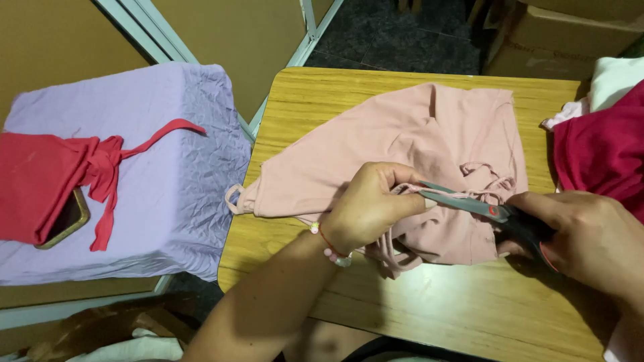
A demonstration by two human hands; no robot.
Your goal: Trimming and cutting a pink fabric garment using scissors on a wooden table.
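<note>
Mid-frame, our left hand [369, 208] pinches the pink top's [402, 141] strap [443, 194] taut so the scissors [483, 209], gripped in our right hand [583, 234], can bite it cleanly.

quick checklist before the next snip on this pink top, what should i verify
1. Strap is held by the left hand: ok, it pinches the thin pink strap.
2. Right hand grips the scissors: ok.
3. Strap lies along the blades: ok, though whether it sits between them, cannot tell.
4. Left fingertips away from the blade tip: not ok, they sit right at it.
5. Pink top lies on the wooden table: ok.
6. Red cloth is apart from the blades: ok.
</note>
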